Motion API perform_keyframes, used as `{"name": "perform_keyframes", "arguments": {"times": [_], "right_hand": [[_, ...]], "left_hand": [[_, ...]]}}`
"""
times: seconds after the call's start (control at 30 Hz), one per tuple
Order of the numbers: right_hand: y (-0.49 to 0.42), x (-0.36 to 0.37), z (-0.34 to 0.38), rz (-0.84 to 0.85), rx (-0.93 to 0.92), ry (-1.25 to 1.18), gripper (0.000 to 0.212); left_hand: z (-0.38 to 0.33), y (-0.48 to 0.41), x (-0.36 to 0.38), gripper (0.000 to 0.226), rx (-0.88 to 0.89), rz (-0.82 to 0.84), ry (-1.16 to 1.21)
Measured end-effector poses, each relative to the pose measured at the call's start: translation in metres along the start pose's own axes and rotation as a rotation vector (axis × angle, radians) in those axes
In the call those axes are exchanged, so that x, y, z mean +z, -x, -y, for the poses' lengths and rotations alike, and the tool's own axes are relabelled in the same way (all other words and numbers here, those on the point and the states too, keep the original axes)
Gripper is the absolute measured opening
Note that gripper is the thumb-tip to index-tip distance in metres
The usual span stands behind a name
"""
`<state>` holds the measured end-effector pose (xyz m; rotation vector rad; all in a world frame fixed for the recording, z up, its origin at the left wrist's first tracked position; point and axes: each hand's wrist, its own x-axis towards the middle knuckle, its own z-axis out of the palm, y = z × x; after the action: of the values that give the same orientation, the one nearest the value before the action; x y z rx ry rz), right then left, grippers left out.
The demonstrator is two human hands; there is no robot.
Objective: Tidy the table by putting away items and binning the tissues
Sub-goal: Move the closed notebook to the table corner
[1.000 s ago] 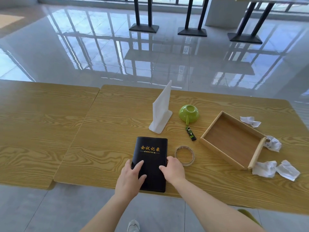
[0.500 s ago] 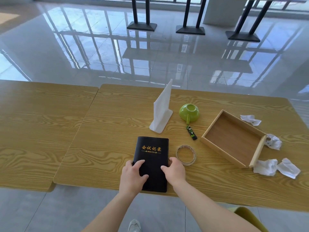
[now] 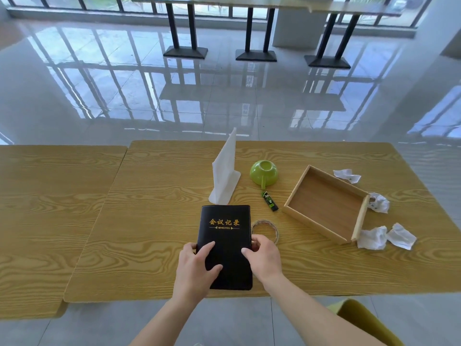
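Left hand point(image 3: 197, 268) and right hand point(image 3: 265, 258) grip the notebook point(image 3: 224, 221) by its near end, length pointing away; tray point(image 3: 324, 206) lies rightward.

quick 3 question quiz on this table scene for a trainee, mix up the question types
1. True or false: all the crumpled tissues lie outside the wooden tray.
2. Which thing do the left hand and the right hand grip together? A green cup, B black notebook, C tape ring.
3. Fill in: ____ crumpled tissues are in view.

Key: 1 true; 2 B; 3 four.
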<state>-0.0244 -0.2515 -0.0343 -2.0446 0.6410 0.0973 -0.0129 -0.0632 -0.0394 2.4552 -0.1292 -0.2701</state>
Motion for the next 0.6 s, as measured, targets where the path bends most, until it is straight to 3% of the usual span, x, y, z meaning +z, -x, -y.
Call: {"name": "perform_keyframes", "arguments": {"times": [0.6], "right_hand": [[0.019,-0.107,-0.027,-0.315,0.081,-0.121,0.022]], "left_hand": [[-0.109,-0.022,0.032,0.066,0.335,0.124,-0.046]]}}
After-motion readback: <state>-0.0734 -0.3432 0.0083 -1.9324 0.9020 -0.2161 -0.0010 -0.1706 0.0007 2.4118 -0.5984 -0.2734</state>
